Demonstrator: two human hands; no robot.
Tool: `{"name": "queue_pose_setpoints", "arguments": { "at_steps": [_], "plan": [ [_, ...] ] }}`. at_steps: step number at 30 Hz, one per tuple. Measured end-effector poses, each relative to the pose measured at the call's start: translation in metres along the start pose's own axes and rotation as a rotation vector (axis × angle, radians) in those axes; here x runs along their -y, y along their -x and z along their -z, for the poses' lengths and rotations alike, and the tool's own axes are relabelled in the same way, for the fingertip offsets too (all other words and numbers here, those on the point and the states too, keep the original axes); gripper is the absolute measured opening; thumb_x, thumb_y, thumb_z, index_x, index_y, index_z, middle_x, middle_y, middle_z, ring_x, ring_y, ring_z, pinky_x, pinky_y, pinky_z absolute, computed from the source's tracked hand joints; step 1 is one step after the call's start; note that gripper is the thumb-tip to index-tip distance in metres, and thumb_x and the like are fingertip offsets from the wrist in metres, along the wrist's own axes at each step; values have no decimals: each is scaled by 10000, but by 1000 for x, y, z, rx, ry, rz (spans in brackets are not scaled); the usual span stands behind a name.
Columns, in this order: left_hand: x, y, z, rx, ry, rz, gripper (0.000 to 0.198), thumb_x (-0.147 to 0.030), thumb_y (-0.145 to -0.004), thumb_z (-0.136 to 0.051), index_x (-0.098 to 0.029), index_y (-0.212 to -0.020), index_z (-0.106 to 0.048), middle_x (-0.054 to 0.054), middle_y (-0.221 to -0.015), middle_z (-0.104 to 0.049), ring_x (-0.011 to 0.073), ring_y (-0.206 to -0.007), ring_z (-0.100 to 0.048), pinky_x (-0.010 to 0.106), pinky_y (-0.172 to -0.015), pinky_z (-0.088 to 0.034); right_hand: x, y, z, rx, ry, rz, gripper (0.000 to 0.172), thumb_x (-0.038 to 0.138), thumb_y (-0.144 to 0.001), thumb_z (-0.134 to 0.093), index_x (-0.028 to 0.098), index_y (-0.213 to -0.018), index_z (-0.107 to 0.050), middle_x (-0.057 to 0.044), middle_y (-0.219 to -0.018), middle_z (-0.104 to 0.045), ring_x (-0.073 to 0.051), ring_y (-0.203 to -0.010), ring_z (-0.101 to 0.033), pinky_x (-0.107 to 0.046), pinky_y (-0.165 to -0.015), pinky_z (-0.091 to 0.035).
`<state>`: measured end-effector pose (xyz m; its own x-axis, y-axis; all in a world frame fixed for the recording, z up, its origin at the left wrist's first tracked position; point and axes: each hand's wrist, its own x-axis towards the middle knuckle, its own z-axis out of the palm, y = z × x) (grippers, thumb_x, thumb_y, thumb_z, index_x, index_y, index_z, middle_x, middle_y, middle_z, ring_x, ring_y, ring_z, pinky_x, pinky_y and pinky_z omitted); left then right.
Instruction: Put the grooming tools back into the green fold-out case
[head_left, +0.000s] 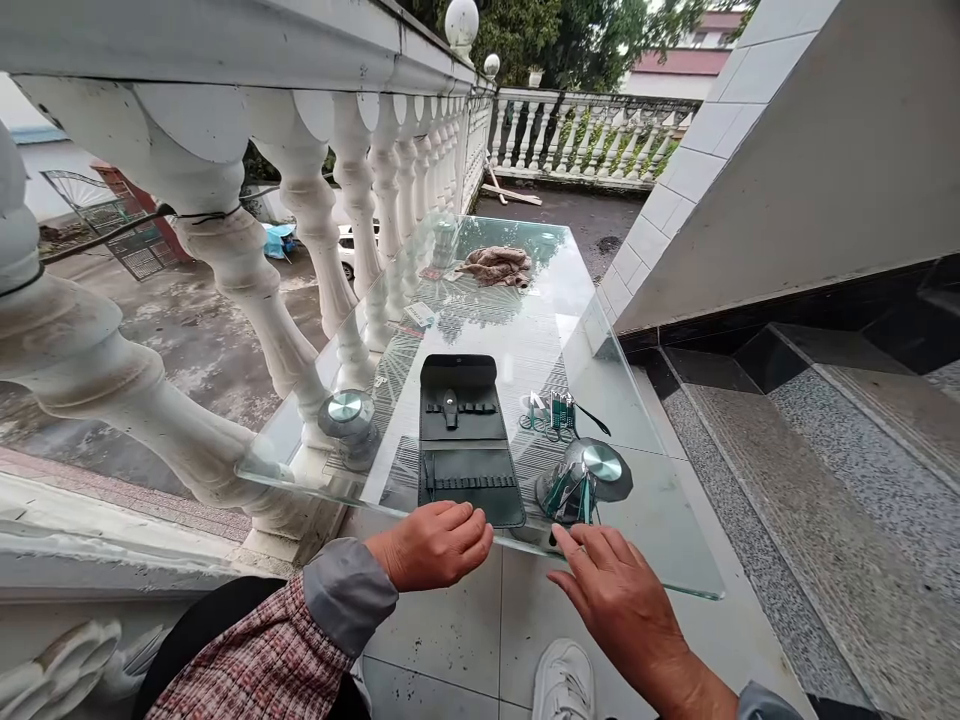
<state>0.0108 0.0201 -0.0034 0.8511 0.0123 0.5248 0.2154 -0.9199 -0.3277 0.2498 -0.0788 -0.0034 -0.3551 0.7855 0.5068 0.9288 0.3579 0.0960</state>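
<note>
In the head view, the black leather-like folding case (pixel 469 440) lies unfolded at the centre of the frame on the clear glass counter (pixel 675 530), its lower edge just beyond the left hand (pixel 435 545). That hand's grip is curled inward; whether it pinches anything I cannot tell. The right hand (pixel 619 595), lower right of centre, has its grip spread, thumb apart from the fingers, with the fingertips close by the slim teal-and-silver metal tools (pixel 577 495). The case looks light and pliable, likely to bend at its cross seam, so it is best steadied by a side edge, clear of the elastic loops (pixel 480 483). The tools should be stiff, light and rather slippery on glass; pinching one by its mid-shank keeps fingers off any sharp end. Right of the case, the silver looped scissors (pixel 534 412) ask for a hold at the handles, and the chrome nail clippers (pixel 562 412), smooth and compact, by their flat sides.
</note>
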Motion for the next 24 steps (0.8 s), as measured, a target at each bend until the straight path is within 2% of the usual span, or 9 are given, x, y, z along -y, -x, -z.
{"name": "queue_pose_setpoints", "arguments": {
  "at_steps": [4,8,14,19,22,24],
  "plan": [
    [0,0,1,2,0,8,185,-129,-896,-417,-110,-991,-575,85,-942,-640,145,-848,-607,265,-732,-533,1,-1,-1,-46,26,39,161,125,-845,-501,142,-925,-640,-92,-847,-629,-215,-834,-523,-349,-728,-405],
    [-1,0,1,17,1,-3,182,-130,-899,-415,-106,-988,-572,96,-946,-639,144,-841,-607,267,-729,-530,4,-3,1,-101,-13,85,181,66,-830,-492,167,-847,-641,-79,-825,-645,-199,-825,-547,-342,-731,-419],
    [-1,-1,2,28,6,7,177,-150,-907,-424,-109,-1015,-559,91,-935,-637,144,-835,-602,265,-722,-518,-3,-11,6,-183,-239,73,242,40,-813,-498,174,-983,-606,-89,-918,-664,-191,-902,-580,-360,-802,-461],
    [-4,-8,4,17,76,169,198,-232,-950,-377,-133,-980,-546,44,-794,-622,116,-732,-578,227,-651,-477,-2,-28,2,-236,-329,93,303,24,-815,-465,191,-1031,-597,-68,-911,-670,-178,-893,-585,-378,-822,-464],
    [-6,-11,3,-16,112,273,347,-391,-961,-328,-145,-831,-535,23,-691,-576,122,-635,-532,236,-579,-429,7,-38,-5,-213,-318,168,299,52,-836,-456,211,-1034,-613,-49,-910,-674,-174,-893,-578,-421,-889,-439],
    [-6,-11,3,-34,97,282,393,-442,-951,-327,-157,-748,-506,7,-635,-534,122,-580,-489,245,-531,-378,13,-43,-8,-199,-326,206,291,77,-847,-461,219,-1046,-618,-45,-918,-677,-172,-910,-579,-437,-929,-422]
  ]
}}
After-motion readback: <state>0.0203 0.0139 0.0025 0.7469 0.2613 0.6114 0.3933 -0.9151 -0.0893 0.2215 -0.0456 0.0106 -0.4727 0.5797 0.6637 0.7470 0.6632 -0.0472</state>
